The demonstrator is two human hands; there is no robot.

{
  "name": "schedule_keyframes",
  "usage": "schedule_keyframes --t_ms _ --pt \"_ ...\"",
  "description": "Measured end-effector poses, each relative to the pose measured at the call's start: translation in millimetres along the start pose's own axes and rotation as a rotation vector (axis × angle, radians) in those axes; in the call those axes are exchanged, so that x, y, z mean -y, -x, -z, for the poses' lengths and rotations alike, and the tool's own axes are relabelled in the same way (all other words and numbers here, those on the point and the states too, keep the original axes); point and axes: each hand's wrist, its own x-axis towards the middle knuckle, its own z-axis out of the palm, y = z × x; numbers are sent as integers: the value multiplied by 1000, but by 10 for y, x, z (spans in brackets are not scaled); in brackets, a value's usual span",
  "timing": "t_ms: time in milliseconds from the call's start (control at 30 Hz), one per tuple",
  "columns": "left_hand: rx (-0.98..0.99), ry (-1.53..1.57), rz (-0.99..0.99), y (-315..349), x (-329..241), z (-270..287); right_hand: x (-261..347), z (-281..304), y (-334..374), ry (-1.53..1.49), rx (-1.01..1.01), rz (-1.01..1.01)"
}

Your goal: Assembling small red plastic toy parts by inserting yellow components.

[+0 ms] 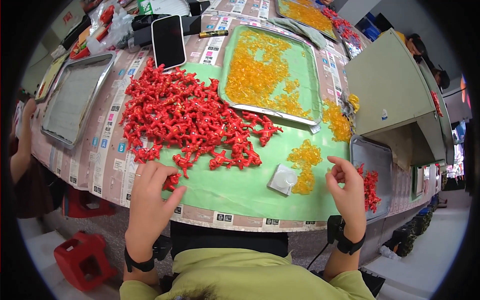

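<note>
A large heap of glossy red plastic figurines [185, 115] lies on a green sheet [235, 195]. At its near left edge, my left hand [152, 195] has a single red figurine [171, 182] between its thumb and fingers. My right hand [346, 187] hovers over the sheet's right side, index finger and thumb apart, with nothing visible between them. Just left of it are a small loose pile of yellow translucent pieces [304, 159] and a white square block with a round, clear-looking top [283, 179].
Beyond the heap, a green-lined metal tray [316, 75] holds many yellow pieces. At right, a grey tray [382, 155] holds red figurines beside a pale box-like cabinet [385, 80]. A lined tray [75, 100], a phone [168, 42] and a red stool [84, 260] are leftward.
</note>
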Motion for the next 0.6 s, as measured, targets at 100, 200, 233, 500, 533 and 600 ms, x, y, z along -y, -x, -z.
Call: schedule_keyframes --t_ms 100,200,233,500,533,600 --pt "-26 22 -39 -20 -4 -20 37 160 95 -429 24 34" --pt "-26 122 71 1 -4 -14 141 143 177 -845 123 38" --pt "-19 136 62 -8 -18 24 139 137 189 -935 153 41" --pt "-136 243 -86 -11 -253 108 133 33 282 -1256 300 32" --pt "-115 366 -29 -5 -281 101 131 29 279 -1258 349 25" --pt "-75 501 50 33 -269 66 151 23 285 -1210 353 -10"
